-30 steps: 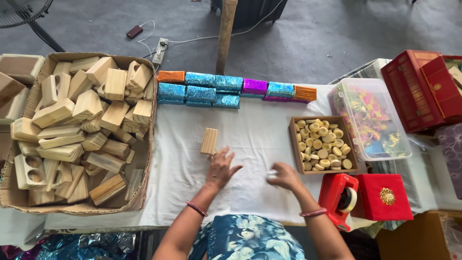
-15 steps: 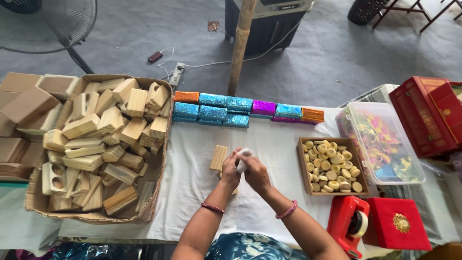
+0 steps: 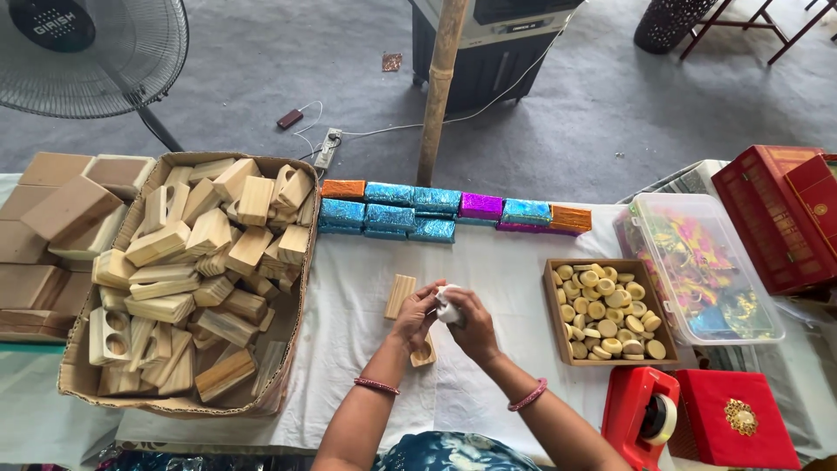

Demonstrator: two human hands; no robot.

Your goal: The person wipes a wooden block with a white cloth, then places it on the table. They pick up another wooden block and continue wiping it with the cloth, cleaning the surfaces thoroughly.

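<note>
My left hand (image 3: pixel 414 316) and my right hand (image 3: pixel 468 323) meet over the white tablecloth (image 3: pixel 514 262), both pinching a small white piece (image 3: pixel 447 305), crumpled and soft-looking. A ridged wooden block (image 3: pixel 400 295) lies on the cloth just left of my left hand. Another small wooden piece (image 3: pixel 425 352) sticks out below my hands, partly hidden by them. Both wrists wear pink bangles.
A cardboard box (image 3: pixel 96 392) of wooden blocks fills the left. Shiny foil-wrapped bars (image 3: pixel 410 209) line the far edge. A wooden tray (image 3: pixel 551 305) of round pale pieces, a clear plastic bin (image 3: pixel 663 205), red tape dispenser (image 3: pixel 641 410) and red boxes (image 3: pixel 767 218) stand right.
My hands came together from apart on the cloth and lifted the small white piece between them. The camera view shifted so the table sits lower in frame.
</note>
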